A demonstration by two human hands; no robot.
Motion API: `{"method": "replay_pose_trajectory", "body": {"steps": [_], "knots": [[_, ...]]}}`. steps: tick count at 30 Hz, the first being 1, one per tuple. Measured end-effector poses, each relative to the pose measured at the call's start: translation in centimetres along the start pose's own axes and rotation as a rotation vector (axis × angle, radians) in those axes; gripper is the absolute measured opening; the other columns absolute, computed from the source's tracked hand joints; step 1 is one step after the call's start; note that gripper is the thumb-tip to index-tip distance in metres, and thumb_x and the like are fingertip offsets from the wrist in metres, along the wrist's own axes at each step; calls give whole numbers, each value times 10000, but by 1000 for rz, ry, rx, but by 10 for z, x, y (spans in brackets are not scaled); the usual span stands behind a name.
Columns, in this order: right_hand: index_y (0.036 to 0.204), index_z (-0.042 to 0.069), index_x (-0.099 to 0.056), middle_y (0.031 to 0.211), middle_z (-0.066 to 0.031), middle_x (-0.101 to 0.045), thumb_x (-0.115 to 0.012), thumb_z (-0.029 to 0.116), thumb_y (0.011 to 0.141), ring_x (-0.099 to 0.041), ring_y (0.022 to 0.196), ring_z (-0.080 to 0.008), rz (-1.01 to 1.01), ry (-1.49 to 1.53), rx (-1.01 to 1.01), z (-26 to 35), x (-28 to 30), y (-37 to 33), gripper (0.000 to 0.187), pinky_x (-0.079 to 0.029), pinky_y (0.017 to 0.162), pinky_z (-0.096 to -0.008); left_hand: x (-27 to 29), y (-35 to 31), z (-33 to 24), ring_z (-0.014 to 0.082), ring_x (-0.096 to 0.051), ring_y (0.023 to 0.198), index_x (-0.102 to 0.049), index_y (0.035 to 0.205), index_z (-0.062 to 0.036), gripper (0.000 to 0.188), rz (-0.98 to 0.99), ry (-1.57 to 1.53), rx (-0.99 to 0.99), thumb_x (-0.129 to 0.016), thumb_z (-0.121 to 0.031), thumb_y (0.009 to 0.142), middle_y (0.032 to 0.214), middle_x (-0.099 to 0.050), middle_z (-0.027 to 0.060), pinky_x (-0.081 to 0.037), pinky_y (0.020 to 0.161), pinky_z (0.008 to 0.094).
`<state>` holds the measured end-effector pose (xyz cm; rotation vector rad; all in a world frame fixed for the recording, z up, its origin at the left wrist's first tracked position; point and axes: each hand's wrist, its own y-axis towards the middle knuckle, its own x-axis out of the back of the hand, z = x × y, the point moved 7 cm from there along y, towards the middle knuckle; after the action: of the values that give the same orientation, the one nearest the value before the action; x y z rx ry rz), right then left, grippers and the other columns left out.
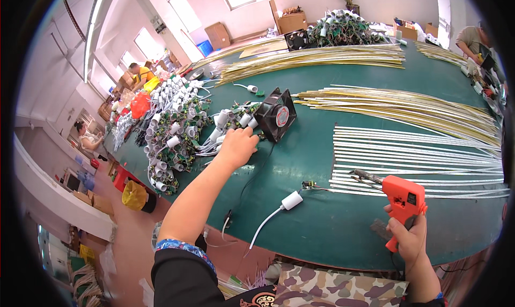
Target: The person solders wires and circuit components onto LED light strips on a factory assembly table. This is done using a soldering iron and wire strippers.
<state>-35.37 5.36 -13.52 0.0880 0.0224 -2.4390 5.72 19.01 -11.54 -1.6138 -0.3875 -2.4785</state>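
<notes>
Glue gun (pixel 403 200): orange, gripped in the right hand (pixel 410 237) at five o'clock, nozzle toward the white strips (pixel 418 157).
Left hand (pixel 236 146): fingers curled into the socket pile (pixel 177 130), ten o'clock.
Risk: hot tip may drift and smear strips; reaching arm could snag the fan (pixel 276 115) cable.

A small assembly workshop or light factory floor. A long green tabletop (pixel 322 221) carries bulk stock: heaps of white lamp sockets with wires (pixel 171 130), bundles of gold strips (pixel 397 108), rows of silver strips (pixel 418 157) and a small black fan (pixel 276 115). An orange glue gun (pixel 403 202) is in use. Other people (pixel 140 74) work at stations along the tabletop; cardboard boxes (pixel 217 34) stand against the far wall under large windows (pixel 185 9).
</notes>
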Motion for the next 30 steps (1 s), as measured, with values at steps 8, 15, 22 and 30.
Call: {"method": "replay_pose_trajectory", "body": {"steps": [8, 15, 22, 30], "knots": [[1124, -14, -540, 999, -82, -621, -598, 78, 767, -559, 739, -107, -14, 29, 42, 0, 3, 0, 373, -472, 678, -270, 2, -7, -13, 218, -579, 856, -628, 797, -130, 78, -127, 111, -134, -572, -136, 745, 855, -557, 38, -420, 713, 359], [1204, 2, -467, 1041, -117, -622, -582, 114, 841, -588, 737, -132, -5, 67, 73, -4, 10, 6, 397, -499, 674, -270, 28, -29, 1, 259, -577, 811, -600, 864, -83, 136, -240, -86, -154, -606, -78, 728, 856, -569, 85, -456, 732, 391], [1226, 26, -447, 1081, -161, -622, -544, 173, 929, -648, 887, -200, 139, 481, 42, 8, 19, 5, 346, -530, 733, -312, 99, -43, 2, 158, -592, 904, -526, 1193, -10, 299, -349, -1861, 175, -555, -52, 899, 1027, -620, 103, -481, 782, 279], [1483, 96, -52, 1103, -115, -604, -644, -44, 804, -595, 1021, -194, 195, 50, 599, 59, -52, 34, 912, -472, 888, -365, 102, -8, -169, 121, -591, 834, -537, 1158, -37, 235, 308, -2571, -6, -502, -168, 966, 984, -624, 82, -505, 758, 266]]}}
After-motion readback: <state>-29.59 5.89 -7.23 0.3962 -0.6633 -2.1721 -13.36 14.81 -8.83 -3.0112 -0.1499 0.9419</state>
